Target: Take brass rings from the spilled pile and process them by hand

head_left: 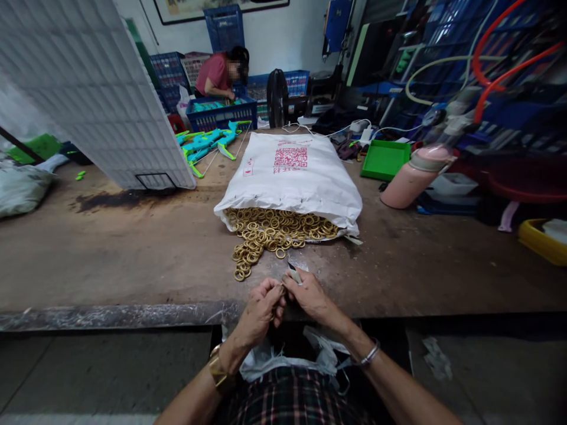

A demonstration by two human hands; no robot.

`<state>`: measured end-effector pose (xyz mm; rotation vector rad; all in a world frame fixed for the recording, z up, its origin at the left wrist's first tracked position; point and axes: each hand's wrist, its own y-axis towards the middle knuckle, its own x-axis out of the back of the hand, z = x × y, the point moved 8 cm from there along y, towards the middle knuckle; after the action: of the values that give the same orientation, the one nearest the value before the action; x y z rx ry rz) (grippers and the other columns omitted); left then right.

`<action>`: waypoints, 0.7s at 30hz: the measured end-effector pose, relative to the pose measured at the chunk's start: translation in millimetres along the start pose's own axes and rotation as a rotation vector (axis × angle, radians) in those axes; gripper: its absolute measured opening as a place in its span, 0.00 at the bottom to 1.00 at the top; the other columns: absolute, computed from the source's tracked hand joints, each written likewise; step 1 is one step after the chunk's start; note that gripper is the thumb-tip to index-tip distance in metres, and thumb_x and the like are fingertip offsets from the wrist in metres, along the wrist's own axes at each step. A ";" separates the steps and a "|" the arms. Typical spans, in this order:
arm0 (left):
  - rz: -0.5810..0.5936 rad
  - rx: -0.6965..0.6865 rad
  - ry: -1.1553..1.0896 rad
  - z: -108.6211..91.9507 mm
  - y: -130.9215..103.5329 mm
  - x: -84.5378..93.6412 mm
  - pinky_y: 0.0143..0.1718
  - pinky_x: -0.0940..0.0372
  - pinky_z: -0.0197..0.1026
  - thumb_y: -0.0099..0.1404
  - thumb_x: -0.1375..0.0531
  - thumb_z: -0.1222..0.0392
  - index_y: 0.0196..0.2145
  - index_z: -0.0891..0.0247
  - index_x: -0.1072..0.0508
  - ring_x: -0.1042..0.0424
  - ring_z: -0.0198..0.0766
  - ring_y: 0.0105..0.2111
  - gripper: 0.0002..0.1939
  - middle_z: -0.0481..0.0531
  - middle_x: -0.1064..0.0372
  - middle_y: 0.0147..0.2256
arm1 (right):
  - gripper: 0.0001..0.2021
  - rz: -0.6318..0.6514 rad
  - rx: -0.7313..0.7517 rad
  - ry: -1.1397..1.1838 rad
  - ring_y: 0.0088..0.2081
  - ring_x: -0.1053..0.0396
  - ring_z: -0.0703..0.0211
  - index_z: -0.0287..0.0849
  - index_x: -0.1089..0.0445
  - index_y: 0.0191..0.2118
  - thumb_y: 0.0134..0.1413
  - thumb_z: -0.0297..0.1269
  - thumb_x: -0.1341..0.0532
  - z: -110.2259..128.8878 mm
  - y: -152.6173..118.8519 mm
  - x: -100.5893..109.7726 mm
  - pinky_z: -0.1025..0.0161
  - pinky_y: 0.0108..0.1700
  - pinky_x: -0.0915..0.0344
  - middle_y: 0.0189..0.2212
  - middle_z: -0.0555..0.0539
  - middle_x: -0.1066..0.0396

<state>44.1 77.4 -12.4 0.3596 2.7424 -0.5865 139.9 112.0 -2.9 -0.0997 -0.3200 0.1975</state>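
A white sack (pixel 287 171) with red print lies on the brown table, its open mouth facing me. Gold-coloured rings (pixel 254 245) spill from it onto the tabletop. My left hand (pixel 266 301) is pinched around a small ring, partly hidden by the fingers, just past the table's front edge. Close against it, my right hand (pixel 308 292) is closed on a small blade with a pale handle (pixel 295 273), its dark tip pointing up and away. The fingertips of both hands meet at the ring.
A pale ribbed panel (pixel 101 88) leans at the left. Turquoise and green plastic parts (pixel 212 144) lie behind it. To the right stand a green tray (pixel 386 159) and a pink bottle (pixel 407 183). Further back, a person (pixel 217 77) bends over a blue crate (pixel 221 118).
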 end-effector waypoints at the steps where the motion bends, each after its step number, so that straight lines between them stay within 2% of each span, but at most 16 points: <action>1: 0.011 0.002 0.003 0.0 0.1 -0.6 0.14 0.48 0.28 0.58 0.42 0.48 0.29 0.64 0.37 0.45 0.23 0.15 0.15 0.42 0.41 0.22 | 0.12 0.003 0.001 0.002 0.20 0.46 0.68 0.43 0.43 0.21 0.51 0.42 0.49 -0.2 -0.1 -0.3 0.69 0.24 0.48 0.15 0.56 0.43; 8: 0.003 0.003 -0.062 1.4 1.8 0.3 0.13 0.48 0.27 0.58 0.41 0.50 0.29 0.64 0.37 0.45 0.23 0.14 0.14 0.42 0.40 0.21 | 0.13 0.027 0.012 0.032 0.20 0.46 0.68 0.43 0.44 0.19 0.52 0.40 0.50 2.0 0.7 -1.8 0.69 0.25 0.47 0.15 0.56 0.44; 16: -0.008 0.013 -0.112 3.1 2.4 1.2 0.12 0.49 0.27 0.55 0.40 0.47 0.29 0.64 0.39 0.44 0.23 0.14 0.17 0.42 0.39 0.21 | 0.14 0.002 0.025 0.013 0.20 0.45 0.68 0.43 0.43 0.19 0.53 0.39 0.50 0.4 1.3 -0.6 0.69 0.25 0.46 0.15 0.56 0.43; 21: -0.064 0.007 -0.144 3.7 2.2 7.4 0.13 0.48 0.28 0.53 0.39 0.46 0.29 0.63 0.39 0.43 0.24 0.15 0.18 0.42 0.39 0.21 | 0.11 -0.040 0.089 -0.204 0.22 0.41 0.65 0.42 0.40 0.24 0.54 0.38 0.52 3.9 -2.8 0.8 0.69 0.26 0.47 0.18 0.53 0.39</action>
<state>39.0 79.1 -18.9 0.2229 2.6224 -0.6131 139.9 109.7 1.4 0.0150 -0.5157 0.1821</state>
